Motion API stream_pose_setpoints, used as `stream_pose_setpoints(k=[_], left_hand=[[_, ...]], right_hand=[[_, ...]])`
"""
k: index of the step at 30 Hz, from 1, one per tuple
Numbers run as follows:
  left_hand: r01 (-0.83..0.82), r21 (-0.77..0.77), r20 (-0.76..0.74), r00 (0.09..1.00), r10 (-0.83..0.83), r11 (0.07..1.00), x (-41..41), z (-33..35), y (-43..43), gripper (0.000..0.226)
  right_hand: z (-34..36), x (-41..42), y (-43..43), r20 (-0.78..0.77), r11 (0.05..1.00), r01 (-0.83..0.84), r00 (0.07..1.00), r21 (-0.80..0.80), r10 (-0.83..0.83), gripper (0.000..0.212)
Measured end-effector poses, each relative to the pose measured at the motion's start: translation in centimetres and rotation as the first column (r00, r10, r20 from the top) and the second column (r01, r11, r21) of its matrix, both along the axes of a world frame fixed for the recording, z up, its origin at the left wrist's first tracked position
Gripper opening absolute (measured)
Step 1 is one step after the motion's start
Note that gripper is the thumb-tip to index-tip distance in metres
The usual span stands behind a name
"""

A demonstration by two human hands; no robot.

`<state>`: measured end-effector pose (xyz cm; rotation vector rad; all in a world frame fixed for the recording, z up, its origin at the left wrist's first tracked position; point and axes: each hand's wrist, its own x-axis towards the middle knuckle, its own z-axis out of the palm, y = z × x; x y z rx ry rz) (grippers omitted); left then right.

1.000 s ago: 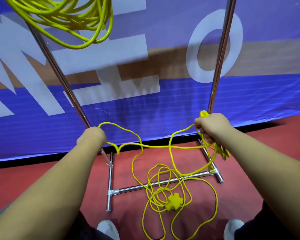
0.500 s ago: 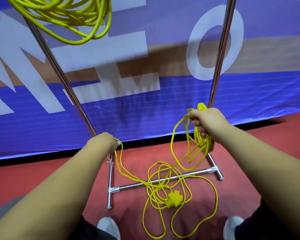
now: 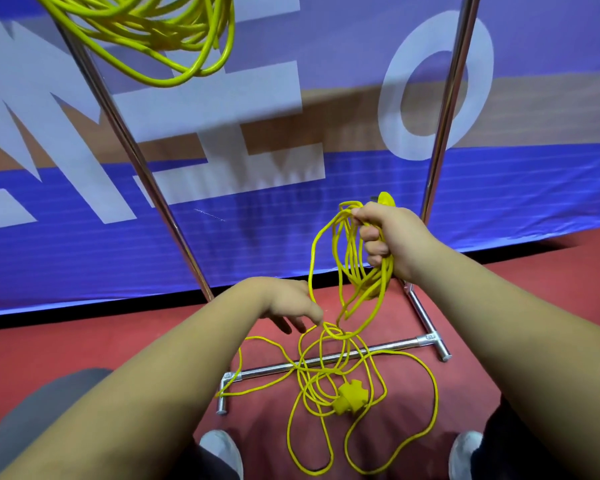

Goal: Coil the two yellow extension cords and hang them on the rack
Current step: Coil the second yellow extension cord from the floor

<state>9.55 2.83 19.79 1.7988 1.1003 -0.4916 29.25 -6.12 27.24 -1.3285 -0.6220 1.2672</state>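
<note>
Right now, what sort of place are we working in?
Probably a sports hall or event venue: a red sports-type floor, a big blue printed banner along its edge, and a freestanding chrome rack.

Bright yellow: loose cord (image 3: 350, 400) and hung coil (image 3: 142, 29); polished chrome: rack (image 3: 445, 116). The banner (image 3: 326, 220) is blue with large white letters and a tan band. The floor (image 3: 84, 341) is dull red.

Both bare forearms reach forward and down. The right hand (image 3: 392, 237) is the higher one, with its fingers curled in a fist round a bunch of cord (image 3: 381, 285) loops. The left hand (image 3: 284, 303) is lower and nearer the middle. Its fingers point loosely downward, the tips just beside a strand.
</note>
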Motion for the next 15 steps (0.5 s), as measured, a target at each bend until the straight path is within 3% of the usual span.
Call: stream_pose_setpoints(k=[3, 6, 11, 15], left_hand=[[-0.189, -0.056, 0.145, 0.97, 0.195, 0.98, 0.2, -0.1, 0.5, 0.032], [-0.393, 0.006, 0.343, 0.864, 0.367, 0.92, 0.4, 0.0, 1.4, 0.021], [-0.576, 0.124, 0.562, 0.712, 0.422, 0.808, 0.8, 1.5, 1.8, 0.009], [-0.638, 0.175, 0.66, 0.641, 0.392, 0.75, 1.0, 2.8, 1.5, 0.009]], right_hand=[[0.4, -0.3, -0.2, -0.066, 0.999, -0.031, 0.997, 0.007, 0.032, 0.022], [0.8, -0.6, -0.4, -0.097, 0.997, -0.077, 0.992, 0.014, 0.078, 0.03], [0.8, -1.0, -0.6, -0.138, 0.98, -0.192, 0.971, 0.043, 0.196, 0.035], [0.7, -1.3, -0.6, -0.132, 0.957, -0.276, 0.949, 0.091, 0.286, 0.034]])
